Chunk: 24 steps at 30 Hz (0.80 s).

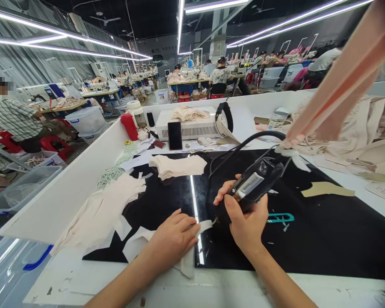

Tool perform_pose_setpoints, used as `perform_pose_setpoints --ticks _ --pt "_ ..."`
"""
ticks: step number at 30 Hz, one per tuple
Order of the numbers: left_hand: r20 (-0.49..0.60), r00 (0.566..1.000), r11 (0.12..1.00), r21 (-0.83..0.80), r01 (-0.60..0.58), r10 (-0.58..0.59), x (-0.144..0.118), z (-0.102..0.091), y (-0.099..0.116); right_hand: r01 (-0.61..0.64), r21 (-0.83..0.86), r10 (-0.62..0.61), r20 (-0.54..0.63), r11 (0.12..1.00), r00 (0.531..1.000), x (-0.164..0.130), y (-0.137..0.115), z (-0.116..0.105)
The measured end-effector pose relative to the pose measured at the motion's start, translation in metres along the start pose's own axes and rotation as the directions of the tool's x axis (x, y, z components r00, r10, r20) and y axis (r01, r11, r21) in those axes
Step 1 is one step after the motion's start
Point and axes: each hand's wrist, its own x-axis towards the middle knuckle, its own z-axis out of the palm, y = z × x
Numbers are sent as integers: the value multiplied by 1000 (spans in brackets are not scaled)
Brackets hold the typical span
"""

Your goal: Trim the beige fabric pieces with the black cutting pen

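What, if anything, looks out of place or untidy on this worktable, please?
The pale green string lies in a loose tangle beside the left wall, and small scraps litter the black surface near the teal tool; otherwise nothing stands out.

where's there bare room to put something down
Mostly bare black surface: right of the teal snips, in front of the tan piece; smaller gap between cream stack and left hand. Crowded: left side under pale fabric, back edge around the phone.

A black corded tool (263, 172) tilts beside a pale fabric strip (206, 225).
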Motion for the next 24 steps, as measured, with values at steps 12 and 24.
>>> perform_pose_setpoints --ticks 12,24 --pt "-54 998 999 37 11 -9 -1 8 3 29 -5 -29 40 1000 999 -1 -1 -6" --pt "-27 999 997 75 20 -18 -1 10 4 -20 60 17 54 998 998 1 6 12"
